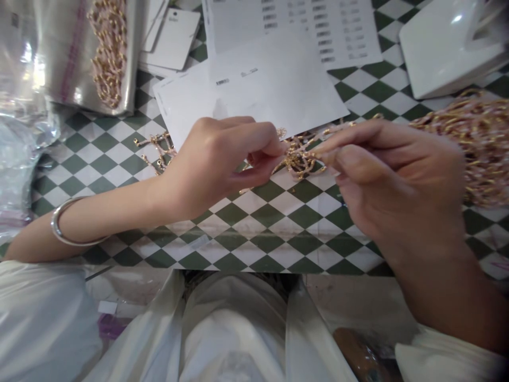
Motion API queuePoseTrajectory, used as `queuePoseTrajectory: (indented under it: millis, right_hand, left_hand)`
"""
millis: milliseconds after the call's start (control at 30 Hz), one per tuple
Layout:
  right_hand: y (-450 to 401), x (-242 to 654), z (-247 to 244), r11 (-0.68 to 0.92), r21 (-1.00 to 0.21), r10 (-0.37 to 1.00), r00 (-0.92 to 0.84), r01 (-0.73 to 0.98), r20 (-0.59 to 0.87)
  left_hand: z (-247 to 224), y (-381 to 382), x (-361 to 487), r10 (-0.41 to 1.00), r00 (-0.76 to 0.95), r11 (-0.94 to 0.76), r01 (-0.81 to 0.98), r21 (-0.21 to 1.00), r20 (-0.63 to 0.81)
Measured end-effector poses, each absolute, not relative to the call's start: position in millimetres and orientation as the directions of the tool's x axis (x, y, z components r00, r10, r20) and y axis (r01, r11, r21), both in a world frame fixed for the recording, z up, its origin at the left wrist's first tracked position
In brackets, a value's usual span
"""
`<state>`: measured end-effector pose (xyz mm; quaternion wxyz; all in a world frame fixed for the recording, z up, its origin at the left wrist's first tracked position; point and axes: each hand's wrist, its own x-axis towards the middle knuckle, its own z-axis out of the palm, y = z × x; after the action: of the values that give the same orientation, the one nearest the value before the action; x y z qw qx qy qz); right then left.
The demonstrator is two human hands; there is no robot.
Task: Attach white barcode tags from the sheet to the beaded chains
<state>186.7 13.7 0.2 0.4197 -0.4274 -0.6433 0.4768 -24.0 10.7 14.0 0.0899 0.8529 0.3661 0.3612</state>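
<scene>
Toward the middle of the checkered table (274,223), the left hand (210,164) and right hand (392,180) pinch a gold chain (300,159) in their fingers. Both grips hold its tangled links up off the table.

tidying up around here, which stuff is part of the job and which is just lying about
Part of the job:
- left hand and right hand, both pinching the gold chain tangle
- pink-and-gold chain bundle
- loose gold chain

Lying about:
- bagged chain
- printed barcode sheets
- white tags
- glossy white tray
</scene>
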Motion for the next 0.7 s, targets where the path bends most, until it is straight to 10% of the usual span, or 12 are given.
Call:
queuePoseTrajectory:
  millis: [700]
  right_hand:
    - [11.6,187.1,2.7,0.217,-0.957,0.944,-0.292,0.193,0.156]
  left_hand:
    - [19.8,10.7,-22.1,0.791,0.414,-0.611,0.519,0.597,0.45]
